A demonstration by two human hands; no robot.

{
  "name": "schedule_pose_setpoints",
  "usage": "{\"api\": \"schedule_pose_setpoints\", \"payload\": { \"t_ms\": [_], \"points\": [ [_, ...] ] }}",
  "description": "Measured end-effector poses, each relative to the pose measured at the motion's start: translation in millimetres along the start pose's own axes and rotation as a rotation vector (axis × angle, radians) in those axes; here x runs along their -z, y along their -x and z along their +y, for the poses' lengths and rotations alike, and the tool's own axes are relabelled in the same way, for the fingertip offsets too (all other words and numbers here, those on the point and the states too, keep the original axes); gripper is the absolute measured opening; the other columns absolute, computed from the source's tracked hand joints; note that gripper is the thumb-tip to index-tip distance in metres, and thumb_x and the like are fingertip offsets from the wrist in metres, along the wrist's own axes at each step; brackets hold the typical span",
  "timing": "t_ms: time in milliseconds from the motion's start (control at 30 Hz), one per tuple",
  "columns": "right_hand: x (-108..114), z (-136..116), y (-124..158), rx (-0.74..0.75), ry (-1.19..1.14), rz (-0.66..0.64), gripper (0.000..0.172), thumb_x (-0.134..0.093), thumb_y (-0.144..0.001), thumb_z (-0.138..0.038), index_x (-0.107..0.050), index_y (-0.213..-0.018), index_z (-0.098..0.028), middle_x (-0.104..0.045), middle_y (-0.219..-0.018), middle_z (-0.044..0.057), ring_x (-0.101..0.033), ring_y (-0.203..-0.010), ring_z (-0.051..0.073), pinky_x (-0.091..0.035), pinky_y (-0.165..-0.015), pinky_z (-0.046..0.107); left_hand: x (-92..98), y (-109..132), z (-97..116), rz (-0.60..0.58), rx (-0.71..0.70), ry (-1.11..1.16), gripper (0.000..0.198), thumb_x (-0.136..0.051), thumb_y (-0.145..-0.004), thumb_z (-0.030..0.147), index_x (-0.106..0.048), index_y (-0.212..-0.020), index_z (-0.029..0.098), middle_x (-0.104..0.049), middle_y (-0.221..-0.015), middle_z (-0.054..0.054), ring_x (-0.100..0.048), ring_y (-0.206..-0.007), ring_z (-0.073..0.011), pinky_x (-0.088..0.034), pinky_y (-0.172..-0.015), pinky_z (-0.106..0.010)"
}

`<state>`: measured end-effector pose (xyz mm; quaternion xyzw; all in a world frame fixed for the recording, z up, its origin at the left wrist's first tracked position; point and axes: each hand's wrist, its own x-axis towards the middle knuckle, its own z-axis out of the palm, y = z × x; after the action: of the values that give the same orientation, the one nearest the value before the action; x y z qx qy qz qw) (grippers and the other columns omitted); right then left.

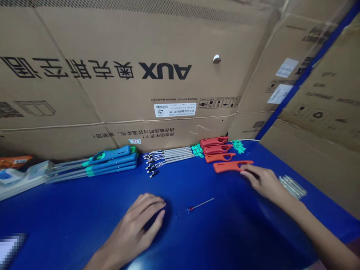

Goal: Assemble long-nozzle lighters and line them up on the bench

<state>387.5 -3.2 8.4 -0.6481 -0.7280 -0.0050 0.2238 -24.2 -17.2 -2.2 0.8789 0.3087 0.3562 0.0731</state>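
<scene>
My right hand [260,179] pinches the trigger-loop end of the nearest orange lighter handle [225,166], thumb and fingers closed on it. Behind that handle lie several more red-orange lighter handles [215,149] in a stack of rows. My left hand [143,221] hovers over or rests on the blue table, fingers loosely bent with the thumb apart, and nothing shows in it. Between the hands lies a small screwdriver [191,208] with a clear handle and red collar, touched by neither hand.
Blue-handled long lighters [115,161] lie left, beside a power strip [30,180]. Metal tubes with wires [177,154], small green caps [197,150], green pieces [238,146] and silver rods [292,186] sit on the blue table [84,210]. Cardboard walls [118,93] stand behind and right.
</scene>
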Motion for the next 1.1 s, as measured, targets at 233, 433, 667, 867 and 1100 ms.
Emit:
{"api": "schedule_pose_setpoints", "payload": {
  "t_ms": [233,433,667,867,1100],
  "points": [
    [-24.6,5.0,-46.9,-0.063,-0.009,-0.047,0.029,-0.047,-0.089,-0.034,-0.070,-0.101,-0.023,-0.074,-0.106,0.009,-0.071,-0.092,0.029,-0.053,-0.079,0.039,0.3,0.8,-2.5,-0.069,0.035,-0.033,0.016,-0.054,-0.092,0.016,-0.064,-0.104,0.020,-0.069,-0.098,-0.006,-0.065,-0.091,-0.0176,-0.051,-0.090,-0.035],
    [-34.6,8.0,-59.1,-0.068,-0.026,-0.052,0.023,-0.050,-0.088,-0.033,-0.070,-0.095,-0.025,-0.076,-0.089,0.006,-0.071,-0.076,0.024,-0.052,-0.071,0.033,-0.4,0.3,-4.8,-0.086,0.052,-0.057,0.016,-0.052,-0.093,0.019,-0.065,-0.102,0.021,-0.070,-0.098,-0.005,-0.066,-0.091,-0.0176,-0.051,-0.090,-0.035],
    [-34.9,9.5,-59.0,-0.073,-0.039,-0.072,0.022,-0.051,-0.087,-0.033,-0.069,-0.097,-0.024,-0.075,-0.082,0.005,-0.068,-0.067,0.022,-0.050,-0.066,0.030,-2.5,2.5,-6.5,-0.112,0.053,-0.051,0.016,-0.051,-0.093,0.019,-0.064,-0.103,0.020,-0.068,-0.099,-0.006,-0.064,-0.092,-0.0176,-0.051,-0.088,-0.036],
    [-35.1,6.2,-58.0,-0.038,-0.062,-0.093,0.025,-0.048,-0.089,-0.033,-0.068,-0.102,-0.023,-0.075,-0.096,0.007,-0.070,-0.080,0.023,-0.051,-0.073,0.032,-0.5,-1.4,-5.0,-0.128,0.054,-0.042,0.017,-0.050,-0.093,0.018,-0.065,-0.101,0.020,-0.068,-0.098,-0.006,-0.064,-0.091,-0.0178,-0.052,-0.085,-0.035],
    [-22.3,-3.1,-55.1,-0.041,-0.094,-0.077,0.029,-0.049,-0.088,-0.036,-0.064,-0.107,-0.020,-0.071,-0.074,0.003,-0.064,-0.061,0.019,-0.049,-0.062,0.030,2.0,-1.8,-2.4,-0.122,0.064,-0.090,0.017,-0.050,-0.093,0.020,-0.067,-0.098,0.021,-0.070,-0.097,-0.005,-0.065,-0.090,-0.0173,-0.050,-0.086,-0.033]
  ]
}}
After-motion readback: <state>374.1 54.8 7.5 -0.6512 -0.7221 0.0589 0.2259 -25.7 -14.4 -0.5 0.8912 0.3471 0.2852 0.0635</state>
